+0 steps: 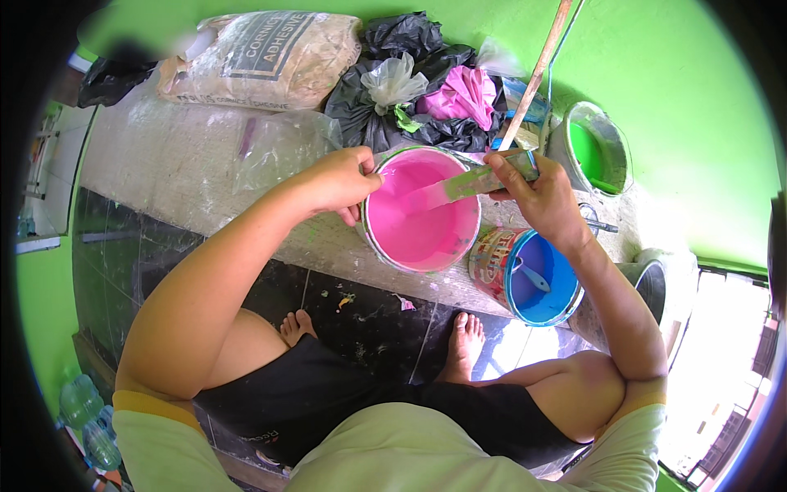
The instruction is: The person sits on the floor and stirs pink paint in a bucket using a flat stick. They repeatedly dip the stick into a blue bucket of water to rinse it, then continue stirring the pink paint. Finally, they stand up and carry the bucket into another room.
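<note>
A round tin of pink paint (422,242) stands on a low concrete ledge (188,172) in front of me. My left hand (340,180) grips its rim on the left side. My right hand (537,193) is shut on a flat stirring stick (447,190) smeared with green and pink, whose end dips into the pink paint. Just right of the pink tin stands a smaller tin of blue paint (533,279) with a stick lying in it.
A green paint bucket (602,148) stands at the back right against the green wall. A long wooden pole (537,74) leans there. Behind the tins lie a sack of powder (262,57), black plastic bags (393,82) and a pink bag (467,94). My bare feet rest on dark tiles.
</note>
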`<state>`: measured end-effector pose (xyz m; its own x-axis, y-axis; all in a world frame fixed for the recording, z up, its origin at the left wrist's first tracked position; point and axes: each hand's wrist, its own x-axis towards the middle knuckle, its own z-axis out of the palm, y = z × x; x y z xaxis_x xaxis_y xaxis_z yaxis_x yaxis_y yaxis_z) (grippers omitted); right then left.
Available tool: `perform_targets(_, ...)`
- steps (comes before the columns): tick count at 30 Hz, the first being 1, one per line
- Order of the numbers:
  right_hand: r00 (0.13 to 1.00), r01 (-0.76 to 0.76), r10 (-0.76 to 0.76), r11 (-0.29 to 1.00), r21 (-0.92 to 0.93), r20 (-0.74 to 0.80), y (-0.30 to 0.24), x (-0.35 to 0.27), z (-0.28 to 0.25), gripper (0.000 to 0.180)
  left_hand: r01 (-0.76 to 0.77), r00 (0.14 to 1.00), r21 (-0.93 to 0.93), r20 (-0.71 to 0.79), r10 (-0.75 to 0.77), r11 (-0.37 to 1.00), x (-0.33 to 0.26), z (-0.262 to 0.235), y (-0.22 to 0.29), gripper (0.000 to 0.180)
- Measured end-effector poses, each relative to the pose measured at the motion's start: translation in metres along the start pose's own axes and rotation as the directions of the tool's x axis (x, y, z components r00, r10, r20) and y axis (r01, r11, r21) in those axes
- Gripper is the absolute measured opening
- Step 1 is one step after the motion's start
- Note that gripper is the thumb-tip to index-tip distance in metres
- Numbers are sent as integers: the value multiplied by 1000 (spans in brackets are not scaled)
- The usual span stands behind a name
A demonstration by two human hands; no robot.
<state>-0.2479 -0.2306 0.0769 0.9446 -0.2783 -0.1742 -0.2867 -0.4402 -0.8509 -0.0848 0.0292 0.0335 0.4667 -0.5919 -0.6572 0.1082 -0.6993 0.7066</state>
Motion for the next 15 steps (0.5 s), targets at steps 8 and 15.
perform_targets(8,977,-209,201,964,165,65,11,12,0,66,77,993,31,-91,-74,997,10,-11,-18,37)
perform_targets(15,947,-295,318,924,244,-57,31,13,-46,70,94,993,80,-84,-87,992,7,-15,-21,45)
